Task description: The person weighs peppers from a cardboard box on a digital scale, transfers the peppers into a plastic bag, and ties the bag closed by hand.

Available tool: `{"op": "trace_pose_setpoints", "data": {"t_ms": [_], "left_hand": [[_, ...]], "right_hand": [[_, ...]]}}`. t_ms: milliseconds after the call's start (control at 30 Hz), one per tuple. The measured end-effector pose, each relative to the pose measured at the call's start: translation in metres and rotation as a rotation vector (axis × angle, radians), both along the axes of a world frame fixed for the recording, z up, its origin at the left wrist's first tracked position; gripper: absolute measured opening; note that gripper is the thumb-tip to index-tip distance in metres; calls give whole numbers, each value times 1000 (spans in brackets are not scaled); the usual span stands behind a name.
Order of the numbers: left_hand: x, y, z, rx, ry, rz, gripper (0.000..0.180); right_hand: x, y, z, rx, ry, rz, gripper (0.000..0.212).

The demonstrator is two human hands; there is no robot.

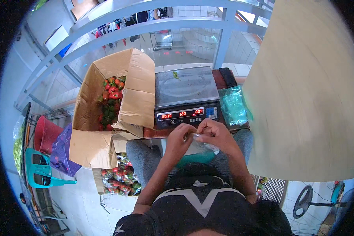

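Both hands meet above my lap, just in front of the scale's display. My left hand (178, 138) and my right hand (219, 136) pinch a clear plastic bag (203, 146) between them, fingers closed on its gathered upper part. What the bag contains, if anything, I cannot make out. Behind the hands stands a digital scale (188, 87) with a flat metal pan and lit red digits. A small green leaf (176, 74) lies on the pan. Left of the scale, an open cardboard box (139, 90) holds red and green peppers (113, 94).
Right of the scale lie a stack of greenish plastic bags (235, 106) and a black phone (228, 77). A large tan board (303, 90) walls off the right side. Bagged peppers (120, 179) sit low at left, near a teal chair (39, 169). A metal railing (145, 36) runs behind.
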State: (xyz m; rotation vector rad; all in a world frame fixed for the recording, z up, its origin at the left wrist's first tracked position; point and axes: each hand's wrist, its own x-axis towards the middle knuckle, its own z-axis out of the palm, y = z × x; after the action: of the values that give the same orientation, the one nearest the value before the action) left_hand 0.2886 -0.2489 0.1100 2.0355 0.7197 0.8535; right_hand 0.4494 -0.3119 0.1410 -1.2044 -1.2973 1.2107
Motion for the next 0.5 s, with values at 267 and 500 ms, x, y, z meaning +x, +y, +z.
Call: {"op": "trace_pose_setpoints", "data": {"t_ms": [267,500], "left_hand": [[-9,6,-7,-493,-388,6,5],[-7,0,-9,-1188,-899,-146,4]], "right_hand": [[-7,10,-25,35,-430,-267,20],[-4,12,-33,97,-453,-320,16]]}}
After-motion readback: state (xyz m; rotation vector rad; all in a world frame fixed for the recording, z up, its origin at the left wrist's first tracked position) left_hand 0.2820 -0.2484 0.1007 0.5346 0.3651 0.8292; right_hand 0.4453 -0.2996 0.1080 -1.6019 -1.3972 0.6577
